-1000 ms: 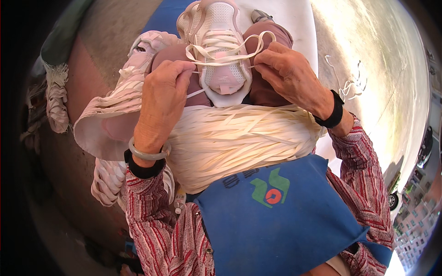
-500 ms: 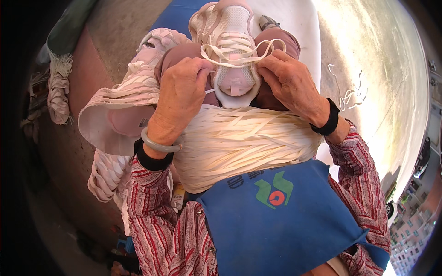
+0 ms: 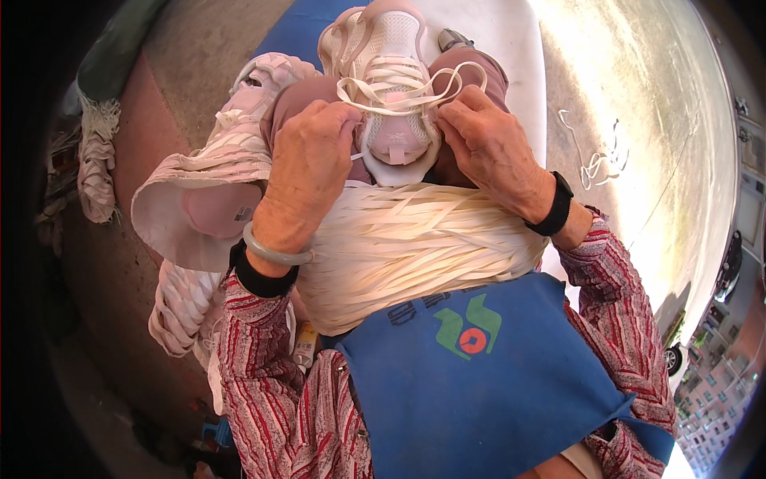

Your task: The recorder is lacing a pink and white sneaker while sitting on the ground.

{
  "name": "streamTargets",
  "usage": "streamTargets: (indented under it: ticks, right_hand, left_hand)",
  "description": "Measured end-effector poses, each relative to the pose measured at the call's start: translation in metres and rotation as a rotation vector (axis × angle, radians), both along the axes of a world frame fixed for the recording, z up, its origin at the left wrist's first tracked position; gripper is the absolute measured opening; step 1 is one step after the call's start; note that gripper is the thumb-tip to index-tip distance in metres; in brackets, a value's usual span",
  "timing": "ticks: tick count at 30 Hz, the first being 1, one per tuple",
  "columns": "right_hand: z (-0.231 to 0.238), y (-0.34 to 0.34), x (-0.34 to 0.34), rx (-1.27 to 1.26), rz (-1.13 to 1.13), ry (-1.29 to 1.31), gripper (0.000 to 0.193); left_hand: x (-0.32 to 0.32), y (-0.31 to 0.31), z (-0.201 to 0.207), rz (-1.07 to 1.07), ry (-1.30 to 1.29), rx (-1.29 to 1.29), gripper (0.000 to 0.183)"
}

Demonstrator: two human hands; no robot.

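Observation:
A white and pink sneaker (image 3: 396,49) sits between my knees, its tongue (image 3: 396,132) toward me. A cream shoelace (image 3: 399,101) is threaded through its upper part and makes loose loops over the tongue. My left hand (image 3: 309,164) is closed in a pinch on the lace at the shoe's left side, and a short white lace end shows below its fingers. At the right side, my right hand (image 3: 496,153) pinches the lace near the tongue, fingertips partly hidden. Across my lap lies a thick bundle of cream laces (image 3: 415,247), under both wrists.
Nested white and pink shoe uppers (image 3: 199,176) lean against my left leg. More braided-looking white pieces (image 3: 185,307) hang below them. Loose laces (image 3: 598,160) lie on the floor at right. A blue apron (image 3: 487,383) covers my front, and a white surface (image 3: 519,72) extends ahead.
The view has shifted slightly, so everything sits a little further left. Both hands keep their pinch, and the lace loops look almost the same.

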State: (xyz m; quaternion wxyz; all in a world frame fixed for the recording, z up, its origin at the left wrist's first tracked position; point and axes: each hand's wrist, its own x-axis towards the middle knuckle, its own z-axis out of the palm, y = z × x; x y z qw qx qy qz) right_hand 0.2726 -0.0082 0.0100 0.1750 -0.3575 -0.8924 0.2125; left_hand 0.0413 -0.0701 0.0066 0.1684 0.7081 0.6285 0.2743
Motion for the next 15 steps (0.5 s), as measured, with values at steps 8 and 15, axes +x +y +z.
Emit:
streamTargets:
  ticks: [8,15]
  right_hand:
    - [0.008,-0.020,-0.009,0.003,-0.034,-0.259,0.023]
    - [-0.008,-0.014,-0.002,0.015,-0.019,-0.024,0.019]
  left_hand:
    - [0.014,-0.005,0.009,0.046,0.172,0.007,0.011]
    - [0.001,-0.002,0.000,0.100,-0.261,-0.105,0.009]
